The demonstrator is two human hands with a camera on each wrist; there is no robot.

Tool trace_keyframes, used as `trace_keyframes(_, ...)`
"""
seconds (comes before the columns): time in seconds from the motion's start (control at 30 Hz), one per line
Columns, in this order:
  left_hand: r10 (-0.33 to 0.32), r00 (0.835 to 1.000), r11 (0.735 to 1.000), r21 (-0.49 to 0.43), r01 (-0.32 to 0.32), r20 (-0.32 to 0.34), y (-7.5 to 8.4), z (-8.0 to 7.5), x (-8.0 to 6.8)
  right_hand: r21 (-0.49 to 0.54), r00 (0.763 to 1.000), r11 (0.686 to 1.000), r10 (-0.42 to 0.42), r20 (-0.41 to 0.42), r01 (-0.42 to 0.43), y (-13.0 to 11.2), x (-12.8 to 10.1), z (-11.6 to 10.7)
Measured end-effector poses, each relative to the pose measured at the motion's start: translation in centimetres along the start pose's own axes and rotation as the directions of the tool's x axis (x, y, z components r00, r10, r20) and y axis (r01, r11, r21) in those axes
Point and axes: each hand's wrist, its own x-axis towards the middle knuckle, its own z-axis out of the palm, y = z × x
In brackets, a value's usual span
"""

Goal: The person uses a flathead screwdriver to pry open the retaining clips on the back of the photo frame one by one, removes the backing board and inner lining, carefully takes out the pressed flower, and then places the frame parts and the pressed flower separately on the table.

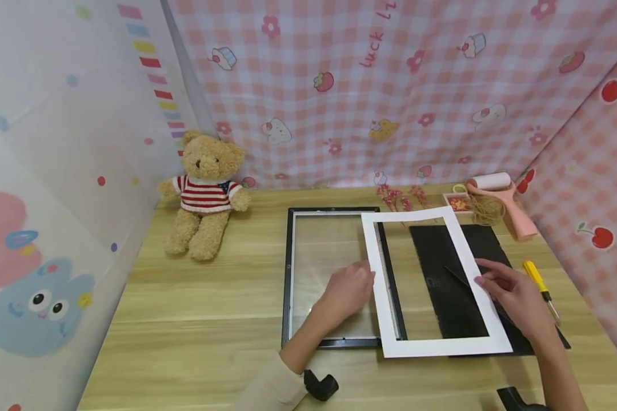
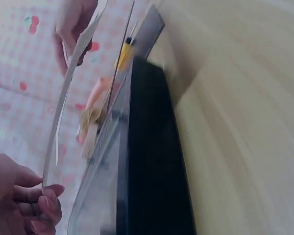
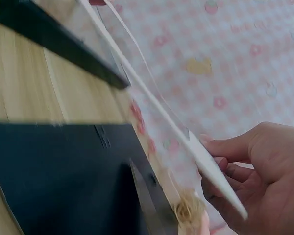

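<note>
On the table (image 1: 195,319) a teddy bear (image 1: 204,191) sits far left, a yellow screwdriver (image 1: 541,285) right. Your left hand (image 1: 347,291) and right hand (image 1: 514,294) each pinch the white mat (image 1: 475,271), held above the black frame (image 1: 288,274) and backing board (image 1: 442,268).

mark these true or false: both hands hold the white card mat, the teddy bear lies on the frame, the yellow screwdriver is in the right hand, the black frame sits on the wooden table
1. Both hands hold the white card mat: true. The left hand pinches its left side, the right hand its right side.
2. The teddy bear lies on the frame: false. It sits apart, at the table's back left.
3. The yellow screwdriver is in the right hand: false. It lies on the table beside that hand.
4. The black frame sits on the wooden table: true.
</note>
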Motion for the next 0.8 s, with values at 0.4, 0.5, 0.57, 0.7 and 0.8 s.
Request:
trace_keyframes(0.4,-0.026,0.98,1.0,-0.002,0.027,0.198,3.0,4.8,5.0,-0.036,0.999,0.999,0.033,-0.016,-0.033,4.9,-0.2,-2.7)
trace_keyframes(0.5,-0.038,0.97,0.999,0.008,0.037,0.24,3.6,5.0,5.4,-0.035,0.999,0.999,0.04,-0.016,-0.041,5.5,-0.4,-2.6)
trace_keyframes(0.57,-0.038,0.97,0.999,0.017,0.035,0.24,3.5,5.8,5.9,-0.021,0.999,0.999,0.041,-0.019,-0.041,5.9,-0.5,-2.6)
trace_keyframes(0.7,-0.062,0.965,0.998,0.015,0.06,0.254,3.0,7.7,6.7,0.004,0.999,0.999,0.044,-0.004,-0.044,6.5,-0.4,-2.6)
trace_keyframes(0.8,-0.097,0.96,0.995,0.02,0.095,0.264,2.8,9.0,7.3,0.005,0.998,0.999,0.05,0.026,-0.05,6.8,-0.4,-2.6)
